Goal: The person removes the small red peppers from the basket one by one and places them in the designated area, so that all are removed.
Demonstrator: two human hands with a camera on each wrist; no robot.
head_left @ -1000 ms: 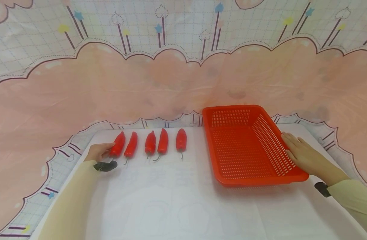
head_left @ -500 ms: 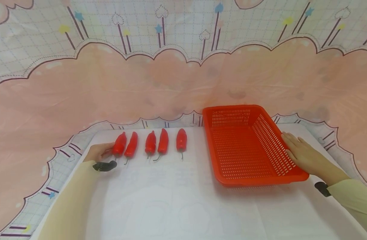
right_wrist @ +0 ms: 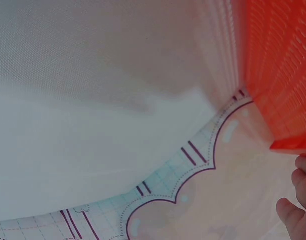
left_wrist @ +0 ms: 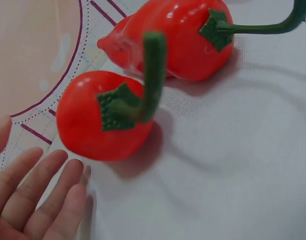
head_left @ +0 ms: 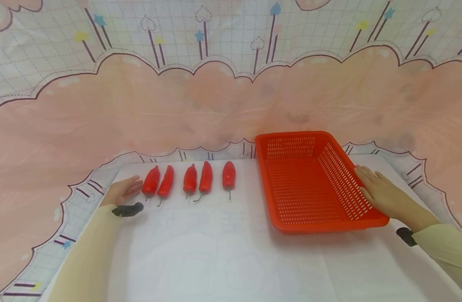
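Note:
Red chili peppers with green stems lie in a row on the white table, tips pointing away. My left hand (head_left: 123, 188) is beside the leftmost chili pepper (head_left: 151, 182), its fingers loosely extended. The left wrist view shows a small gap between these fingers (left_wrist: 48, 200) and that chili pepper (left_wrist: 78, 125). A second chili pepper (head_left: 165, 182) lies close to its right. On the right stands a red plastic basket (head_left: 308, 191) with slotted walls. My right hand (head_left: 379, 188) rests on its right rim with fingers straight; the right wrist view catches only some fingertips (right_wrist: 290, 215) by the basket wall.
Farther right in the row are a pair of chili peppers, one shorter (head_left: 190, 180) and one longer (head_left: 206, 178), then a single chili pepper (head_left: 228, 176) nearer the basket. A pink patterned cloth (head_left: 178, 113) rises behind the table (head_left: 200, 243).
The leftmost chili pepper has shifted slightly right, closer to its neighbour. My left hand has let go of it and drawn back a little to the left. The right hand stays put.

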